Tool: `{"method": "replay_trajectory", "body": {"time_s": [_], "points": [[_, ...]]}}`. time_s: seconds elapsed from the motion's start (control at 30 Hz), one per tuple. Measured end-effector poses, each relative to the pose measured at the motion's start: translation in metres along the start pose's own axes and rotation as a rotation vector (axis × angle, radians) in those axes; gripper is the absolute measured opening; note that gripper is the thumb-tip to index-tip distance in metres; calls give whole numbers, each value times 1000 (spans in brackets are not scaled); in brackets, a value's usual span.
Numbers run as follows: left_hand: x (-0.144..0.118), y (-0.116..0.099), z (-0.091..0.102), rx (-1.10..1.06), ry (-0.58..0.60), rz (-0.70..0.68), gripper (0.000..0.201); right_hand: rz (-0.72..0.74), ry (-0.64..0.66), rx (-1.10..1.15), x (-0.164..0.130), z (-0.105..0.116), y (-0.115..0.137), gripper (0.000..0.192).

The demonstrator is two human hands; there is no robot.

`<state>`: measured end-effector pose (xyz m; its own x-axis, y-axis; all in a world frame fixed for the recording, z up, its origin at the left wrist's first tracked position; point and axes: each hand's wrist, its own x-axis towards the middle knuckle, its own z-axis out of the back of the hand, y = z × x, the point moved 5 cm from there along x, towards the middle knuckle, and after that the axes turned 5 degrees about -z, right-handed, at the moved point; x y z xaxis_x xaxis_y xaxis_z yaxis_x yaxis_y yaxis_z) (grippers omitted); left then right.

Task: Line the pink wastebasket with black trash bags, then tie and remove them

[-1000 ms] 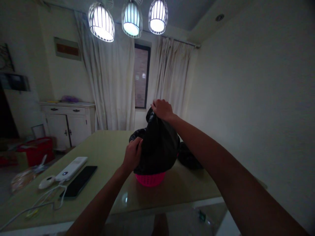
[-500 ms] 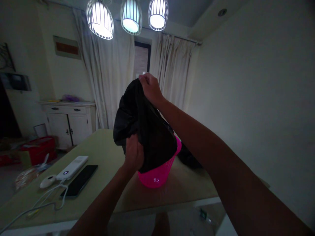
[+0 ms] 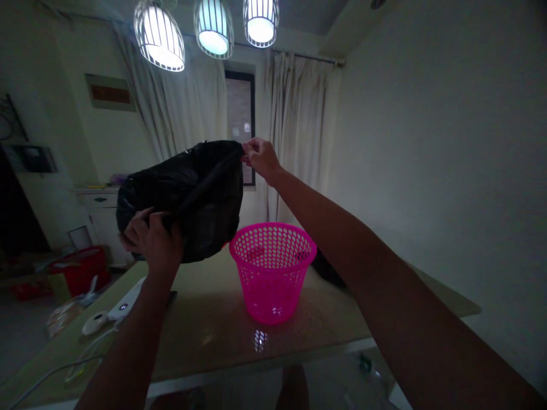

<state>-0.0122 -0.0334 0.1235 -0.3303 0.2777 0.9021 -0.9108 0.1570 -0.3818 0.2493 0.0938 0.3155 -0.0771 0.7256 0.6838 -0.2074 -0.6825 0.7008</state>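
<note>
black bag (image 3: pixel 188 193) now lifted off pink basket (image 3: pixel 272 270), both hands (image 3: pixel 151 242) (image 3: pixel 260 156) gripping it; l fingertips hidden.

Black bag (image 3: pixel 188 193) hangs in the air left of pink basket (image 3: pixel 272 270), basket mouth unobstructed from above. Table (image 3: pixel 205 330) bare before basket; white device (image 3: pixel 123 304) and cable occupy left edge.

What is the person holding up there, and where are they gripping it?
A black plastic bag, held by both hands: right hand pinches its upper edge, left hand grips its lower left part.
</note>
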Motion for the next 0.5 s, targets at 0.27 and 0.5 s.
{"method": "replay_trajectory", "body": {"time_s": [0.27,0.5], "points": [[-39,49,-50,152,307,-39,27,-205,220,-580,-43,-10,-71,24],[-71,65,-74,126,566,-118,31,-426,176,-864,-60,86,-133,30]]}}
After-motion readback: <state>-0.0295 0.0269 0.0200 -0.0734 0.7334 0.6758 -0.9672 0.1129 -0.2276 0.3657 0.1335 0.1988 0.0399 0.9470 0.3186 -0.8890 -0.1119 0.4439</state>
